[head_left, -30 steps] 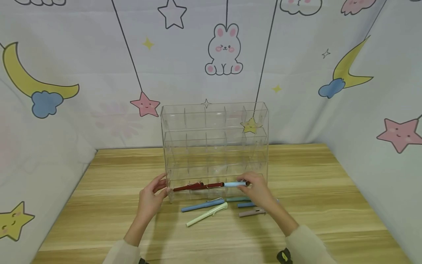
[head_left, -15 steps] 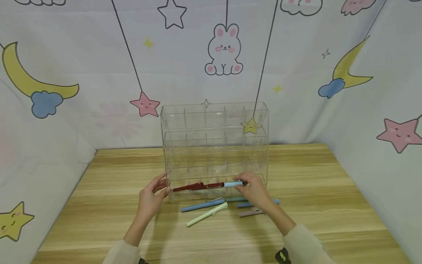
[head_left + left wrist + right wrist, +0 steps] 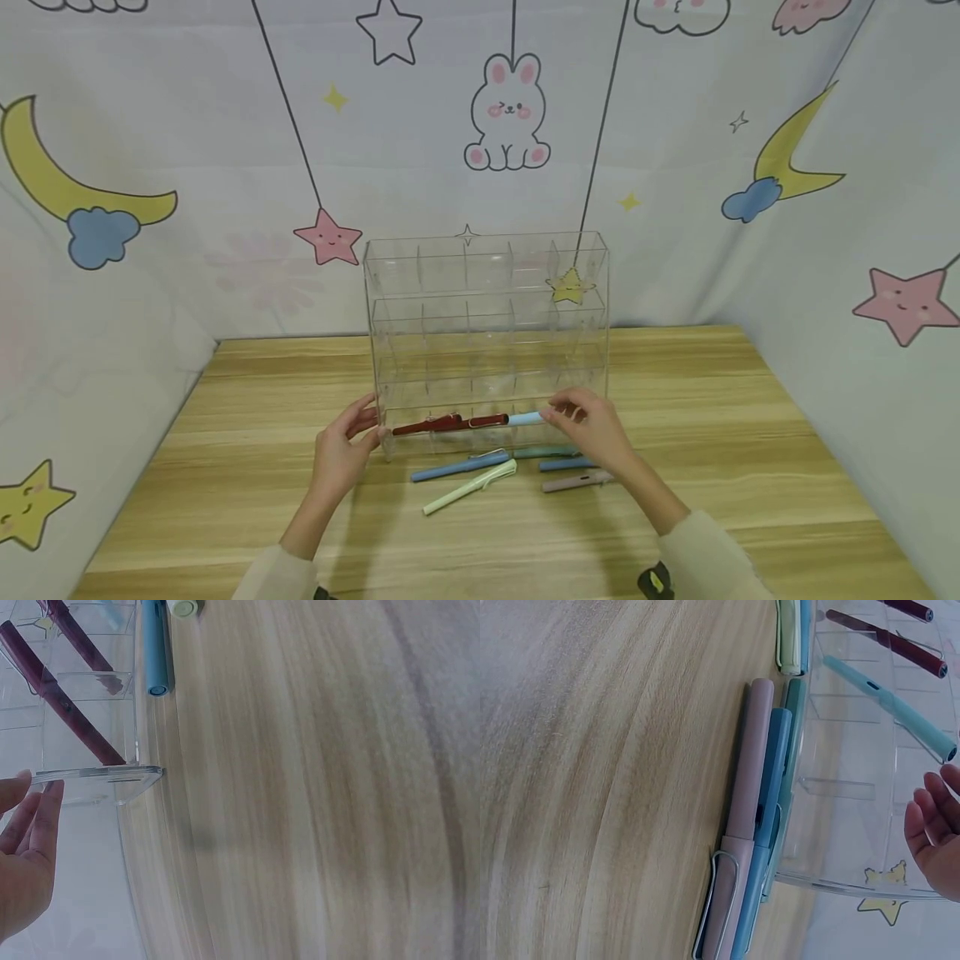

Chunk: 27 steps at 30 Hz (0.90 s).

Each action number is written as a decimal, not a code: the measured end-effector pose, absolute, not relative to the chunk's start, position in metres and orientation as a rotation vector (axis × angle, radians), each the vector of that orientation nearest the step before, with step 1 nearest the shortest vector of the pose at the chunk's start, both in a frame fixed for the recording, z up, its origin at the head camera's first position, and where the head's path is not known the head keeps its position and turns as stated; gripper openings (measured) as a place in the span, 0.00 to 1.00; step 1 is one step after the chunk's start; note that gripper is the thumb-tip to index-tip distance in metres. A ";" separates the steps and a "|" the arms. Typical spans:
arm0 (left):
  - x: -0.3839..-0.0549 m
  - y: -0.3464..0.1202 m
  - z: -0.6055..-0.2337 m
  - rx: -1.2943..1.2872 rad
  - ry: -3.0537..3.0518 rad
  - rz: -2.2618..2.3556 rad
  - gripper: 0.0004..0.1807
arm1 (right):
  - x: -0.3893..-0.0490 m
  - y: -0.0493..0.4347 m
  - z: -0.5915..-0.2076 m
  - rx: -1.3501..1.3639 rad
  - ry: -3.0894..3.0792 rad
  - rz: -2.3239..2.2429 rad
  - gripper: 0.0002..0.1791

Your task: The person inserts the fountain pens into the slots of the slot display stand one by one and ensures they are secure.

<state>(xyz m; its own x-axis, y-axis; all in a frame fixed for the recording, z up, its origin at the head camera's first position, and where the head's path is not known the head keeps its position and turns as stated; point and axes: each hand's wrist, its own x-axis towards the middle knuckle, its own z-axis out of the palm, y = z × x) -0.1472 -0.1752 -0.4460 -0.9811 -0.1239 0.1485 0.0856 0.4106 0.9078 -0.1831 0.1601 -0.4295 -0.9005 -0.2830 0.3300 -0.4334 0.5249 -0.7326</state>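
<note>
Head view: patterned cloth behind a wood-grain tabletop carrying a clear compartment rack.
Rack upright, centre of frame. Left hand, lower left of the rack: grip narrow, thumb and fingers pinching the side panel. Right hand, lower right of the rack: grip relaxed, fingers loosely bent just beside the light blue pen, whose end is uncovered in the right wrist view. That pen, the left dark red pen and the right dark red pen lie tilted along the rack's lowest row. On the tabletop, lower centre: left blue pen, pale green pen; to their right, teal pen, right blue pen, mauve pen.
</note>
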 end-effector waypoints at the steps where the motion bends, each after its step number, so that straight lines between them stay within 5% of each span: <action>1: -0.147 -0.175 -0.446 0.032 -2.470 -1.606 0.28 | -0.183 0.161 -0.430 0.614 -2.586 1.319 0.08; 27: -0.147 -0.176 -0.445 0.047 -2.494 -1.607 0.28 | -0.180 0.162 -0.430 0.676 -2.586 1.355 0.08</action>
